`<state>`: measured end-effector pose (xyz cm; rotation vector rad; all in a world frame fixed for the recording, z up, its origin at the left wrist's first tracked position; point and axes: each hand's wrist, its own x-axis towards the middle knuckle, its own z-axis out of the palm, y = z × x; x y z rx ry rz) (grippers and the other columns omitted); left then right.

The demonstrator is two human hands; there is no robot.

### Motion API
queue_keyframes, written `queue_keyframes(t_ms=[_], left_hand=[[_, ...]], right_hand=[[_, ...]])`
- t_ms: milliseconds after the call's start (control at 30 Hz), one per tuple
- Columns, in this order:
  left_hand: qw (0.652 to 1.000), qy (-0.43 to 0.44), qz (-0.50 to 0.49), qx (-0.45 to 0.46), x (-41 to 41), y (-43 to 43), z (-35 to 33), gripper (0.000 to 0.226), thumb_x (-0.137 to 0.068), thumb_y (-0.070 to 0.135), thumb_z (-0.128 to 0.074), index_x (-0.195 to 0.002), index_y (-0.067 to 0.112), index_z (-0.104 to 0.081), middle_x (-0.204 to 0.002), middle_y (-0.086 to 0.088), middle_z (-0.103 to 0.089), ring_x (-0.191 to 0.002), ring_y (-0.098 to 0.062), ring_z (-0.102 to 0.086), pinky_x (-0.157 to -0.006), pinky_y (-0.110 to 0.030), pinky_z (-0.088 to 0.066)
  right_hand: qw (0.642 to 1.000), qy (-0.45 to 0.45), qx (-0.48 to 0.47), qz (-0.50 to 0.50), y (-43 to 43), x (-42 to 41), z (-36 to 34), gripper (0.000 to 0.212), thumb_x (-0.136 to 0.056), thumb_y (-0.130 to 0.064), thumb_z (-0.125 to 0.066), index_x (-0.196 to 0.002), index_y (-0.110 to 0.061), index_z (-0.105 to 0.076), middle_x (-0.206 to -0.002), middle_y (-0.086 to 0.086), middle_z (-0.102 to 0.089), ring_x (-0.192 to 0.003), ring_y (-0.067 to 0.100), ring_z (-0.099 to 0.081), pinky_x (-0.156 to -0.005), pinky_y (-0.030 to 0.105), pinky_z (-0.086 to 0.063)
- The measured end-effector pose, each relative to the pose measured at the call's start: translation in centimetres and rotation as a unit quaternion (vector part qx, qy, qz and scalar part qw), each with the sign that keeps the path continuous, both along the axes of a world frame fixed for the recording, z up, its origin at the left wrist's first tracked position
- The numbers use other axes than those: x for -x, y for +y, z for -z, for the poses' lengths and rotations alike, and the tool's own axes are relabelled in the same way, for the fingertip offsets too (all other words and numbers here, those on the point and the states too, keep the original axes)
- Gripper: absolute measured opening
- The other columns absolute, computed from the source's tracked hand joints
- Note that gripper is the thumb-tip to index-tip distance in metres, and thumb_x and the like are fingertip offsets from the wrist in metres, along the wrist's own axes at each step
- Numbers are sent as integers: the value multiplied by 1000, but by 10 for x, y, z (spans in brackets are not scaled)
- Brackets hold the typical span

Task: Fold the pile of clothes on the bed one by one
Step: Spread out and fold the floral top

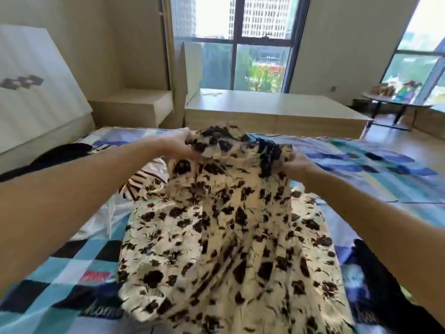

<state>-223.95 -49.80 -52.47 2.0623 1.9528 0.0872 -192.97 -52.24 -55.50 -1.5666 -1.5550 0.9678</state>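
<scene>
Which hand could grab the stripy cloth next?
Probably the left hand. The stripy cloth peeks out to the left of the dress, just below that hand. The right hand grips the far edge, with the whole dress in between.

Left grip (179, 143): fingers curled, pinching the cream black-blotched cloth dress (216, 237) (bare forearm outstretched).
Right grip (295, 162): likewise pinching it.

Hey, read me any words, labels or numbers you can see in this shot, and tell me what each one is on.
"hom…", probably "home": white script on the checked bedspread, lower left; the patterned dress covers its end.
More white script on the bedspread, lower right: unreadable.
The pink patch on the bedspread: too blurred.
The purple marks on the white board, left: too blurred.
</scene>
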Motion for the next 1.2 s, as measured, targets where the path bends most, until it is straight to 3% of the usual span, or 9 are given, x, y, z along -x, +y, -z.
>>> queue_keyframes(t_ms=[67, 133, 300, 367, 433, 700, 833, 1000, 1200], left_hand=[[987, 122, -31, -98, -11, -5, 8, 86, -87, 59, -64, -152, 17, -29, -153, -14, -36, -143, -36, -31, -112, -49, -32], [987, 102, 44, -116, -33, -33, 44, 79, -88, 53, -62, -153, 23, -28, -158, -9, -29, -144, -31, -29, -116, -52, -31], [945, 56, 302, 113, -39, -150, 184, 100, -79, 60, -66, -158, 40, -6, -166, 14, 2, -154, -20, -4, -124, -45, -14], [932, 98, 307, 165, -30, -181, 228, 116, -77, 56, -70, -157, 40, 13, -164, 13, 23, -153, -21, 18, -124, -51, -4], [940, 134, 278, 144, -23, -195, 256, 114, -82, 50, -65, -155, 38, 21, -162, 8, 31, -151, -22, 24, -124, -54, 0], [957, 177, 212, -91, -29, -181, 288, 88, -82, -10, -48, -158, 20, -16, -162, -4, -25, -148, -26, -28, -101, -37, -47], [946, 133, 213, -206, -29, -175, 290, 83, -74, -11, -59, -147, 28, -45, -132, 3, -63, -115, -17, -63, -83, -33, -58], [974, 66, 120, -180, -7, -166, 272, 39, -88, 10, -54, -116, 36, -62, -100, 16, -64, -94, -8, -61, -80, -28, -56], [982, 75, 135, -112, 22, -172, 251, 25, -93, 13, -58, -99, 34, -71, -79, 20, -64, -74, 1, -61, -72, -14, -48]], right_hand=[[989, -148, -4, 18, 10, 8, 17, 76, -86, -17, -77, -147, -2, -34, -140, 18, -50, -126, 28, -49, -95, 27, -42], [977, -212, -10, -24, -10, 19, 46, 86, -88, -25, -74, -155, -11, -21, -155, 14, -33, -141, 29, -35, -117, 38, -32], [888, -280, 103, -350, -122, 23, 150, 102, -81, -54, -74, -156, -46, -6, -167, -7, -4, -149, 18, -15, -120, 51, -16], [832, -363, 158, -389, -155, 13, 187, 127, -75, -54, -79, -148, -52, 24, -161, -11, 30, -146, 23, 23, -114, 61, 9], [818, -425, 131, -365, -170, 5, 209, 132, -78, -42, -79, -143, -46, 35, -157, -6, 38, -144, 22, 30, -114, 54, 17], [832, -503, -104, -210, -171, 14, 248, 95, -87, 5, -42, -156, -31, 12, -167, -6, 2, -154, 16, 5, -112, 48, 25], [840, -502, -146, -146, -166, 8, 242, 70, -91, 5, -42, -154, -24, -31, -153, -6, -44, -141, 14, -40, -124, 42, -22], [856, -490, -147, -78, -167, -13, 231, 43, -93, 2, -47, -119, -30, -59, -103, -13, -67, -90, 6, -64, -76, 19, -55], [861, -491, -93, -97, -177, -31, 210, 43, -87, 0, -49, -107, -33, -68, -93, -15, -70, -86, 6, -65, -83, 24, -56]])
